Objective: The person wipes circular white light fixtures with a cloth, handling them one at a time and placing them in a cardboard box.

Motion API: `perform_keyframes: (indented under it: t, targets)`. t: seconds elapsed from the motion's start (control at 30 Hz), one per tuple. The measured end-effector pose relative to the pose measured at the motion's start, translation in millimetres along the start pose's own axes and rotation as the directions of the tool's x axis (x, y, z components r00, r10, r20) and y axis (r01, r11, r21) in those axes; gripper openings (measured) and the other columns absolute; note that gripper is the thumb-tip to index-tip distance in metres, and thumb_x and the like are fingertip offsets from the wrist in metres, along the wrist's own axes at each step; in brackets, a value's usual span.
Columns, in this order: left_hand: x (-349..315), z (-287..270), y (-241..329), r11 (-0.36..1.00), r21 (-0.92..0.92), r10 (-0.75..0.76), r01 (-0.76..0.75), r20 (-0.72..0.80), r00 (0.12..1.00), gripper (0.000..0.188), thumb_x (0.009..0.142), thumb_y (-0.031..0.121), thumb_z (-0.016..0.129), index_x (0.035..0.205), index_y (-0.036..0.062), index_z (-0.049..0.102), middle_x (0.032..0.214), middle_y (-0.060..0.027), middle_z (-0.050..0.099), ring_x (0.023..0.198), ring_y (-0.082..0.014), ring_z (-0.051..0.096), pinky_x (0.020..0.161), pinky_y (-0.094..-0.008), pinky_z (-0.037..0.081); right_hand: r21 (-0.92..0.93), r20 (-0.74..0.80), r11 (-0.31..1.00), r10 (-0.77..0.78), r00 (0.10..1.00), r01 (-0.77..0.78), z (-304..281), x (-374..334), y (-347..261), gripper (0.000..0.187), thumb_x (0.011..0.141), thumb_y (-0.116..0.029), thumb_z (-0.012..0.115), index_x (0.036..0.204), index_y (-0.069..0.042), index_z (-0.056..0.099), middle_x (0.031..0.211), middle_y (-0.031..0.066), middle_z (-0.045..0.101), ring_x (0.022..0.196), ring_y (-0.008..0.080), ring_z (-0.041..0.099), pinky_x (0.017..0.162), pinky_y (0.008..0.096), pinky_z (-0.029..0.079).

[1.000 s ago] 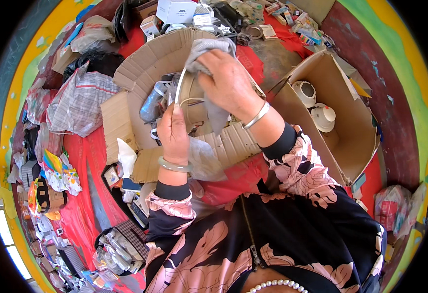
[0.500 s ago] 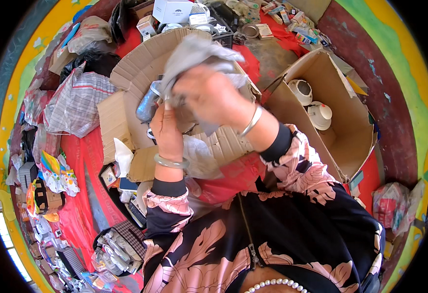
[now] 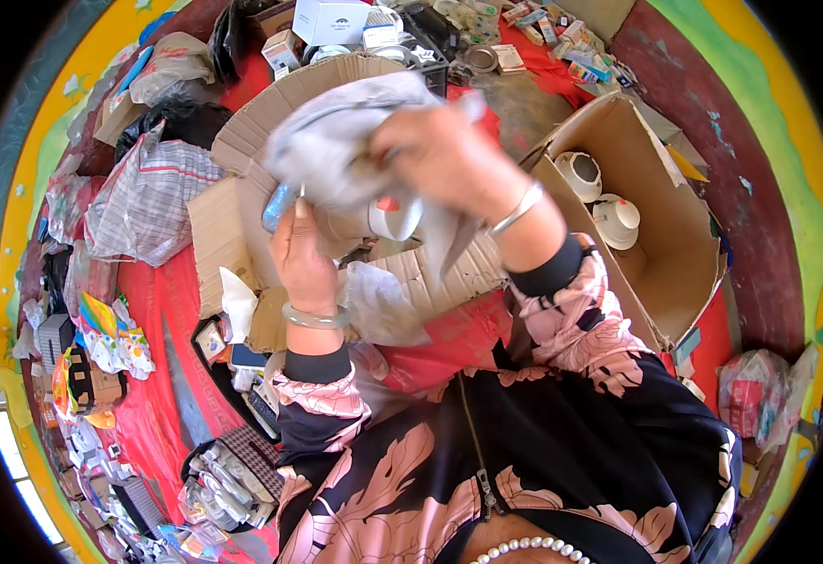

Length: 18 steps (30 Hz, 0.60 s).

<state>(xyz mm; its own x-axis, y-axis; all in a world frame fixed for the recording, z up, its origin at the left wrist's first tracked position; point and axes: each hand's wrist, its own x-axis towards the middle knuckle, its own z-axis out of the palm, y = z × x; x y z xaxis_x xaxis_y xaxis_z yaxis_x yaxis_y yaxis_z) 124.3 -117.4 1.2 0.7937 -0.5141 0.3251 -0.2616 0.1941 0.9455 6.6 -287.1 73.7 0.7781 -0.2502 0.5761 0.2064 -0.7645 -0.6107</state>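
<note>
Above an open cardboard box [image 3: 233,132], my right hand [image 3: 449,160] is closed on a pale grey cloth [image 3: 336,141], blurred by motion. The cloth spreads leftward from my fingers and hangs down below them. My left hand [image 3: 303,256] is upright at the cloth's lower left edge, thumb raised and fingers closed; what it grips, if anything, is covered by the cloth. Below the cloth a white cup-like piece with a red mark [image 3: 394,221] shows inside the box. Part of a blue, shiny wrapped item [image 3: 278,209] shows beside my left hand.
At right stands a second open cardboard box [image 3: 660,254] holding two white bowl-shaped pieces [image 3: 616,222]. A plaid bag [image 3: 148,207] lies at left on red sheeting [image 3: 162,310]. A black tray [image 3: 233,371] of small goods is near my left forearm. Small boxes crowd the far side.
My right hand has moved right and the cloth has spread out to the left. My left hand has dropped slightly left. The white piece with the red mark has come into view.
</note>
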Motion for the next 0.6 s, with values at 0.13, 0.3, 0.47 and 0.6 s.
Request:
perform_keyframes:
  t: [0.13, 0.3, 0.47, 0.6]
  targets:
    - [5, 1, 17, 0.834, -0.54, -0.142, 0.11, -0.018, 0.99, 0.041, 0.094, 0.028, 0.045, 0.111, -0.008, 0.054, 0.103, -0.0135, 0.06, 0.094, -0.0216, 0.058, 0.085, -0.0333, 0.045, -0.401, -0.423, 0.692, 0.441, 0.791, -0.6, -72, -14, 52, 0.023, 0.073, 0.001, 0.049, 0.09, -0.003, 0.065, 0.081, 0.0139, 0.064, 0.066, 0.0234, 0.061, 0.064, 0.0312, 0.049]
    - [11, -4, 15, 0.721, -0.685, -0.166, 0.105, -0.023, 0.986, 0.046, 0.092, 0.031, 0.045, 0.119, -0.0066, 0.048, 0.117, -0.0146, 0.053, 0.108, -0.0253, 0.052, 0.095, -0.0378, 0.039, 0.54, -0.261, 0.689, 0.683, 0.682, -0.482, -70, -29, 85, 0.026, 0.083, -0.009, 0.052, 0.106, 0.001, 0.06, 0.089, 0.0072, 0.064, 0.072, 0.0138, 0.06, 0.065, 0.0263, 0.05]
    - [4, 0, 11, 0.561, -0.81, -0.207, 0.172, 0.064, 0.976, 0.049, 0.092, 0.032, 0.044, 0.126, -0.0036, 0.042, 0.126, -0.0127, 0.048, 0.116, -0.0265, 0.045, 0.1, -0.04, 0.032, 0.827, 0.234, 0.206, 0.72, 0.654, -0.522, -5, -18, 65, 0.044, 0.088, -0.041, 0.055, 0.11, -0.003, 0.057, 0.094, 0.0081, 0.064, 0.078, 0.0139, 0.061, 0.067, 0.027, 0.05]
    - [-1, 17, 12, 0.516, -0.831, -0.219, 0.208, 0.107, 0.97, 0.051, 0.092, 0.032, 0.044, 0.129, -0.0021, 0.039, 0.129, -0.012, 0.046, 0.118, -0.0268, 0.044, 0.101, -0.0402, 0.032, 0.94, 0.139, 0.166, 0.613, 0.778, -0.298, 11, -20, 47, 0.047, 0.088, -0.046, 0.052, 0.108, -0.003, 0.058, 0.092, 0.0071, 0.064, 0.078, 0.0136, 0.062, 0.068, 0.0278, 0.052]
